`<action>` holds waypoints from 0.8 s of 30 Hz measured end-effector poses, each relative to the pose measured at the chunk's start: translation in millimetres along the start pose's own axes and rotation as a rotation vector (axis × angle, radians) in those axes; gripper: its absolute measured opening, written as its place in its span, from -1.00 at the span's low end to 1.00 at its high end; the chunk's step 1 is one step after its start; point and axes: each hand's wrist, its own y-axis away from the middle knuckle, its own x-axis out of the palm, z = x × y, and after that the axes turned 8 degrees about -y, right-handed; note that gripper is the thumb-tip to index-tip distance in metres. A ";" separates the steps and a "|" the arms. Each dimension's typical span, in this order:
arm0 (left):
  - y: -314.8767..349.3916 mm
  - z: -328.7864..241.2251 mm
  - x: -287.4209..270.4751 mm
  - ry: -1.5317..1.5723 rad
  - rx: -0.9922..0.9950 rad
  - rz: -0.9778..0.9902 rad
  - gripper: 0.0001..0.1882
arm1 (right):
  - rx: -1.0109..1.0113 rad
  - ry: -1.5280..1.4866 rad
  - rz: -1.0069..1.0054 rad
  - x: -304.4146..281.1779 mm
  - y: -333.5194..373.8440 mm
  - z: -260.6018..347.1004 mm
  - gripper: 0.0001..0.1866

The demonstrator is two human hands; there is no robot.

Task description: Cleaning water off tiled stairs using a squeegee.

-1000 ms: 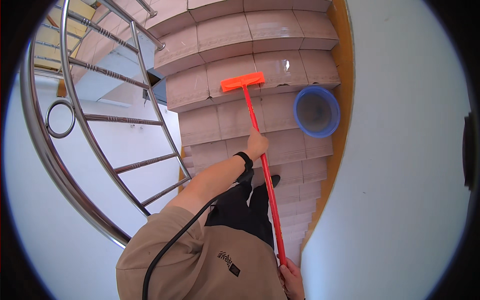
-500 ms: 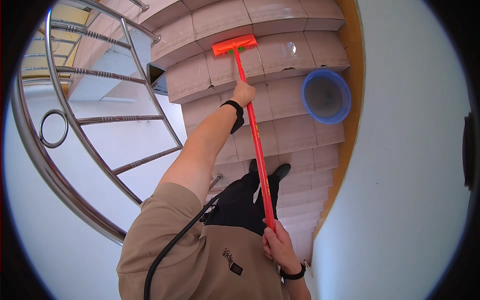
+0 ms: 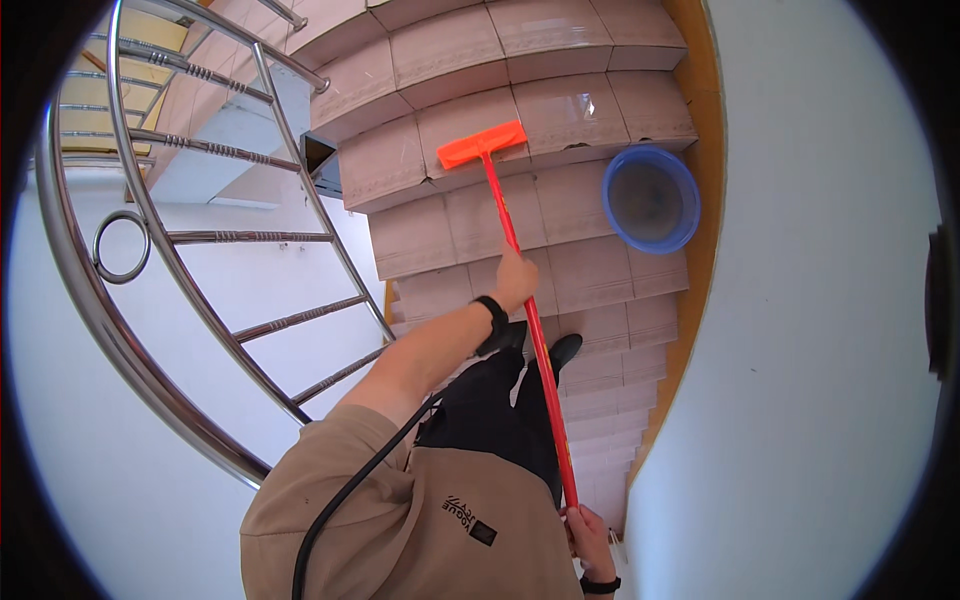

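A long-handled floor brush (image 3: 541, 345) with a red pole and a wide orange head lies across my view. Its head is at the front edge of a pinkish tiled stair (image 3: 395, 155); the bristles are hidden beneath it. My left hand (image 3: 517, 280), with a black band at the wrist, is wrapped round the middle of the pole. Down by my right side, my right hand (image 3: 590, 540) grips the pole's near end. The pole slants from the far step down past my legs.
A blue bucket (image 3: 690, 195) holding murky water stands on a step at the right, near the wooden skirting (image 3: 708, 180) and white wall. Along the left runs a curved metal railing (image 3: 200, 355). My dark shoes (image 3: 566, 349) are on lower steps; the stairs descend behind me.
The brush head has come toward me, from the back of the step to its front edge. Both hands have moved nearer my body with the pole, still gripping it.
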 end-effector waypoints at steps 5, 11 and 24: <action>20.4 5.9 -29.3 0.284 -0.148 -0.124 -0.50 | -0.064 0.051 0.041 -13.3 -3.8 -20.0 -0.67; -20.7 22.9 -49.4 0.172 -0.104 -0.187 -0.50 | -0.067 0.187 0.054 7.8 -22.8 7.7 -0.67; -121.3 46.7 -133.8 0.198 -0.162 -0.206 -0.52 | -0.378 0.478 0.113 89.2 -84.9 60.4 -0.66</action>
